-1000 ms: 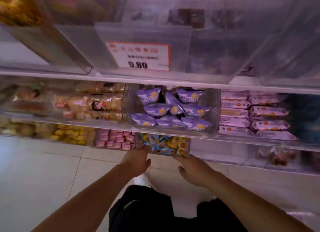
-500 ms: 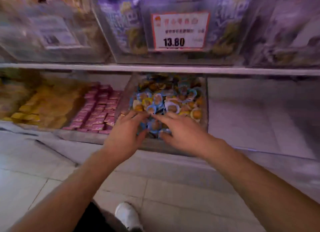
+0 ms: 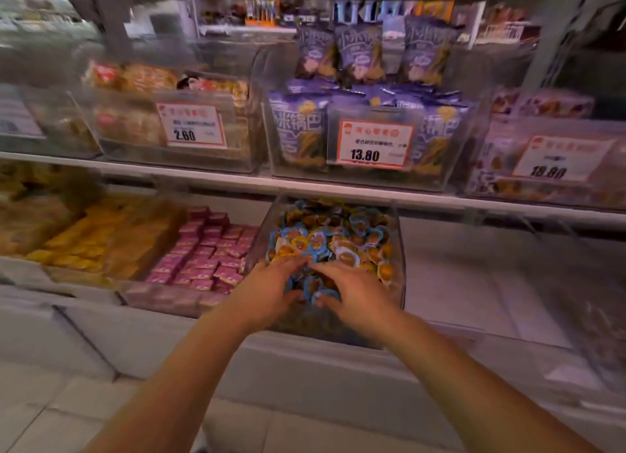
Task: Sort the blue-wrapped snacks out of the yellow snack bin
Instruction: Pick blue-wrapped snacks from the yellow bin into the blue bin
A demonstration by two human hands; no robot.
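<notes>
Head view, centre frame: my left hand [image 3: 267, 291] and right hand [image 3: 355, 295] lie spread, fingers loose, on blue-wrapped snacks [image 3: 315, 285] in the clear bin [image 3: 399, 249], gripping nothing I can see.

Both hands, left hand [image 3: 267, 288] and right hand [image 3: 352, 291], rest spread on mixed snacks [image 3: 325, 239] in the clear bin [image 3: 399, 249].

Both forearms are bare from elbow to wrist, with no sleeve, watch or band showing. The left hand [image 3: 267, 291] and right hand [image 3: 355, 295] wear no gloves and no rings that can be made out; fingers are slim, nails short and blurred
</notes>
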